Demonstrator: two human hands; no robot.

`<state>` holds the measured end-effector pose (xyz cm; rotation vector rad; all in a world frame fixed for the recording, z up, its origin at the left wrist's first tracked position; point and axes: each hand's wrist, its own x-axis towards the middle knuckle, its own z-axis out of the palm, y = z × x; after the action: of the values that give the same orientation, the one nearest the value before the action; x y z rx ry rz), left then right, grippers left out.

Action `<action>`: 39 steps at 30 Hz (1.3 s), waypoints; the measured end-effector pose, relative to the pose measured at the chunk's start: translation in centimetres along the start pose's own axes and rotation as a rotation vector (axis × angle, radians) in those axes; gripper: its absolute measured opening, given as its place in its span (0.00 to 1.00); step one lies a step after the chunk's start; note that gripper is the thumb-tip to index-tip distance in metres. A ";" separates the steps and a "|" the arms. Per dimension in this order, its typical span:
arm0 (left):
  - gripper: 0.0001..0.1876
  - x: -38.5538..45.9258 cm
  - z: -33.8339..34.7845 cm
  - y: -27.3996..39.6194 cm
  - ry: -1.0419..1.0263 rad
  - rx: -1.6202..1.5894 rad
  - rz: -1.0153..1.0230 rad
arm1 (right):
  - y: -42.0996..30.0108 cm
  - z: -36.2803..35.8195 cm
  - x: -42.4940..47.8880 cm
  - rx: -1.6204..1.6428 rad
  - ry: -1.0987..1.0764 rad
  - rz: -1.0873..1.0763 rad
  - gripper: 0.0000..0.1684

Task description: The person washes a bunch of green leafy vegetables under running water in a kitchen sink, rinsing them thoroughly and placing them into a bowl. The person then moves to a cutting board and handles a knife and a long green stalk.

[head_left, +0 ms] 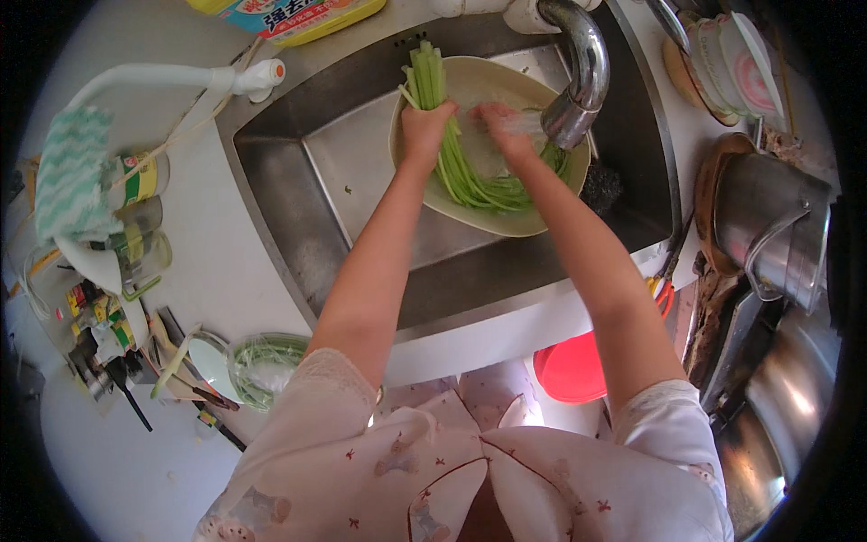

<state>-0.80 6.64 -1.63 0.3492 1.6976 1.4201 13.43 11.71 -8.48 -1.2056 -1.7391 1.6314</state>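
My left hand grips a bunch of long green vegetable stalks, with the pale cut ends standing above the fist. The stalks' green lengths curve down into a cream plastic basin, where water covers part of them. My right hand is over the basin in the water stream, beside the chrome faucet spout. Its fingers look slightly apart and blurred, with nothing visible in them. The basin rests tilted in a stainless steel sink. My right forearm hides part of the stalks.
A dark scouring pad lies right of the basin. Stacked bowls and a metal pot stand to the right. On the left are a white curved pipe with a cloth, jars, and bagged greens.
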 end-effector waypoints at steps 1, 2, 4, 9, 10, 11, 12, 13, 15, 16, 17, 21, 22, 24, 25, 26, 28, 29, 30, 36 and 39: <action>0.09 -0.2 0.1 0.2 -0.009 -0.024 -0.073 | -0.8 0.3 -1.4 0.198 -0.139 0.022 0.17; 0.09 0.2 -0.2 0.1 0.024 0.034 -0.064 | -3.3 0.7 -3.1 -0.152 -0.202 -0.077 0.17; 0.09 1.0 -0.9 -1.0 0.094 0.125 -0.048 | -10.1 -0.3 -6.9 -0.493 -0.232 -0.145 0.19; 0.09 -1.5 -1.7 1.2 0.098 0.066 -0.039 | -18.4 -7.2 -9.4 0.213 0.258 0.272 0.16; 0.09 -2.3 -2.3 1.4 0.138 0.109 -0.058 | -21.3 -8.1 -9.3 0.245 0.322 0.180 0.16; 0.10 -2.6 -3.0 0.8 0.155 0.121 -0.042 | -23.8 -8.5 -8.9 0.285 0.380 0.085 0.16; 0.10 -2.4 -3.7 0.0 0.172 0.131 -0.018 | -25.9 -8.3 -8.1 0.350 0.426 -0.043 0.18; 0.11 -2.5 -4.0 -0.5 0.174 0.141 -0.003 | -27.4 -8.1 -7.7 0.407 0.486 -0.165 0.20; 0.12 -2.6 -4.4 -1.0 0.161 0.137 0.011 | -29.8 -7.2 -7.4 0.211 0.489 -0.234 0.23; 0.13 -2.7 -4.5 -1.1 0.152 0.137 0.019 | -30.6 -6.7 -7.3 0.113 0.492 -0.270 0.24; 0.11 -2.6 -4.5 -1.1 0.163 0.123 0.037 | -31.2 -6.3 -7.5 -0.043 0.501 -0.278 0.26; 0.08 -3.1 -4.0 -0.8 0.223 0.158 0.029 | -30.9 -4.3 -10.0 -0.933 0.548 -0.408 0.32; 0.08 -3.3 -3.8 -0.2 0.236 0.190 0.017 | -30.4 -3.8 -10.3 -1.061 0.533 -0.494 0.32; 0.09 -3.8 -3.9 0.8 0.225 0.193 -0.020 | -30.0 -2.2 -11.0 -1.004 0.427 -0.665 0.28; 0.09 -4.0 -4.1 1.1 0.222 0.193 -0.037 | -29.5 -2.4 -11.0 -0.862 0.397 -0.639 0.27; 0.10 -4.1 -4.4 1.0 0.216 0.160 -0.048 | -28.6 -3.1 -11.0 -0.719 0.366 -0.611 0.26; 0.12 -4.1 -4.8 0.8 0.197 0.092 -0.067 | -26.4 -4.6 -11.3 -0.538 0.454 -0.424 0.21; 0.11 -4.9 -4.7 1.7 0.185 0.035 -0.025 | -24.3 -5.6 -11.7 -0.497 0.575 -0.261 0.18; 0.10 -6.6 -4.7 3.5 0.172 -0.021 0.016 | -20.7 -7.6 -11.4 -0.623 0.563 -0.187 0.19; 0.13 -16.2 -5.3 12.8 0.122 0.133 0.349 | -8.8 -9.9 -10.8 -0.360 -0.080 0.648 0.27; 0.18 -17.4 -5.7 14.5 0.025 0.193 0.450 | -9.1 -9.3 -10.4 -0.036 -0.181 0.744 0.26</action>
<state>0.59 -4.63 18.83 0.8680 1.8568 1.5792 23.76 8.95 4.30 -1.9272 -1.5015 2.1709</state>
